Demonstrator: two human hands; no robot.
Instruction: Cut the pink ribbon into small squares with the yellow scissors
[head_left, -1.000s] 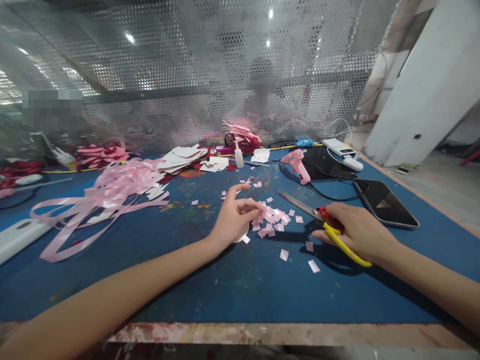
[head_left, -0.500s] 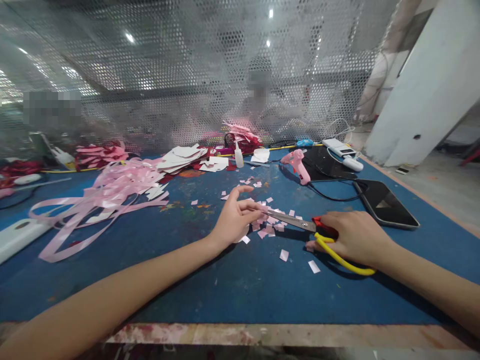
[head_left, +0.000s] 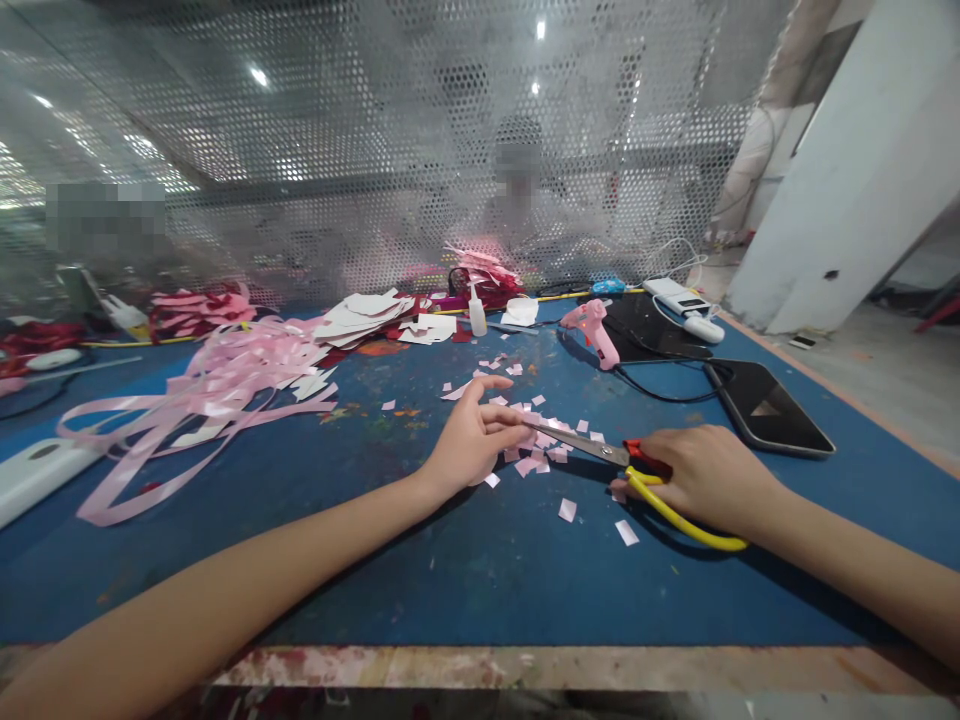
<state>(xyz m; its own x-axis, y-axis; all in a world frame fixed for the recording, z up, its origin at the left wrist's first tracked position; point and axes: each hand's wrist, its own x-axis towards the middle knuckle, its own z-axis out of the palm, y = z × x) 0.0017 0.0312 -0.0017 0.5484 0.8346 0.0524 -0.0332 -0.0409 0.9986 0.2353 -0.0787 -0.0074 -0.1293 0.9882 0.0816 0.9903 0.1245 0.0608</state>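
My right hand (head_left: 709,480) is wrapped round scissors (head_left: 581,442) with one red and one yellow handle. Their blades point left, nearly closed, the tips at the fingers of my left hand (head_left: 476,435). Thumb and fingers of that hand are pinched together, its index finger raised. A short end of pink ribbon (head_left: 455,392) shows behind it; the pinched part is mostly hidden by the fingers. Small cut pink ribbon pieces (head_left: 529,463) lie scattered under and around the blades.
A heap of pink ribbon (head_left: 247,365) lies left on the blue table (head_left: 360,580). White paper pieces (head_left: 360,315), a small white bottle (head_left: 477,315) and a pink glue gun (head_left: 598,332) stand or lie farther back. A phone (head_left: 771,408) is beyond my right hand. Perforated metal (head_left: 337,150) rises behind.
The scissor tips now lie closer against my left fingers, and the pink ribbon end shows more behind that hand. Both hands have shifted only slightly.
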